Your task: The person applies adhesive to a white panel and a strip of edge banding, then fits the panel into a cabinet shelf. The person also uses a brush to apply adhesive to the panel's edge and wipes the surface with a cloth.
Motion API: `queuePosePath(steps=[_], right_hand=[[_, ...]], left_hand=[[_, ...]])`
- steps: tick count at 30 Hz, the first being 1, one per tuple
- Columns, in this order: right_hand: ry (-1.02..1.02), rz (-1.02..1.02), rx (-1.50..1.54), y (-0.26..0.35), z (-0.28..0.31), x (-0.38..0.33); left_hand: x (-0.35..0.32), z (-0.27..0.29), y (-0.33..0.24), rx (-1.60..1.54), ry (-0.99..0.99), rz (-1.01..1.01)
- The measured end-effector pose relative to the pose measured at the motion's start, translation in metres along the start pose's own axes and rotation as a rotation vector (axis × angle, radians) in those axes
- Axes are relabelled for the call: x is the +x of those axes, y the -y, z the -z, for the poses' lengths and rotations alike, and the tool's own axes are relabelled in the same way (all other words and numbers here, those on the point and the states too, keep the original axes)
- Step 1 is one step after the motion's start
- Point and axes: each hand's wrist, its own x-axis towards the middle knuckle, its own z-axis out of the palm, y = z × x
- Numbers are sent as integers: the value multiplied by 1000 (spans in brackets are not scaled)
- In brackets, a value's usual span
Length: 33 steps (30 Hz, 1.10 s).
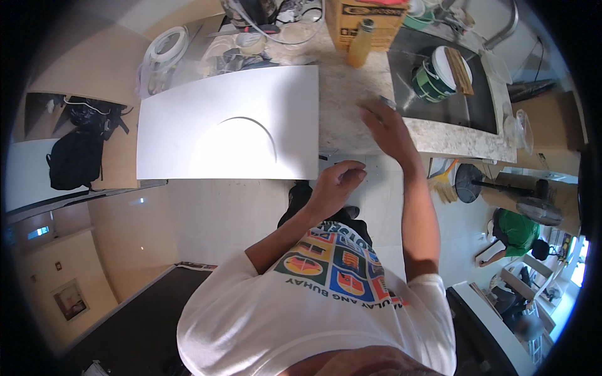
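Note:
My left hand [339,185] hovers in front of the counter's edge, close to the near right corner of a large white panel [188,138]. Its fingers are loosely bent, thumb apart, and nothing shows in them. Over the stone counter [342,128], left of the sink, my right hand [390,133] reaches forward with fingers stretched out, slightly blurred. A small grey-blue thing [387,101] shows just past its knuckles; whether the hand touches it I cannot tell. The panel lies on the counter, with a curved dark line or slit on its face.
The sink [480,106] holds a green and white bucket [433,81] with wooden strips [459,70] on it. Behind stand a bottle [360,44] and a cardboard box [382,28]. A fan [469,183] and a broom [444,187] are right; a person in green [519,232] bends farther off.

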Motion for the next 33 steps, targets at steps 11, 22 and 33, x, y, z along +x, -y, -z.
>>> queuePosePath(steps=[11, 22, 33], right_hand=[[-139, 79, -733, -13, -194, 275], [-13, 443, -731, -49, -166, 313], [74, 53, -507, 8, -42, 188]], left_hand=[[-35, 191, 1, -187, -366, 43], [-55, 232, -22, -166, -507, 110], [-20, 236, -26, -33, -391, 22]])
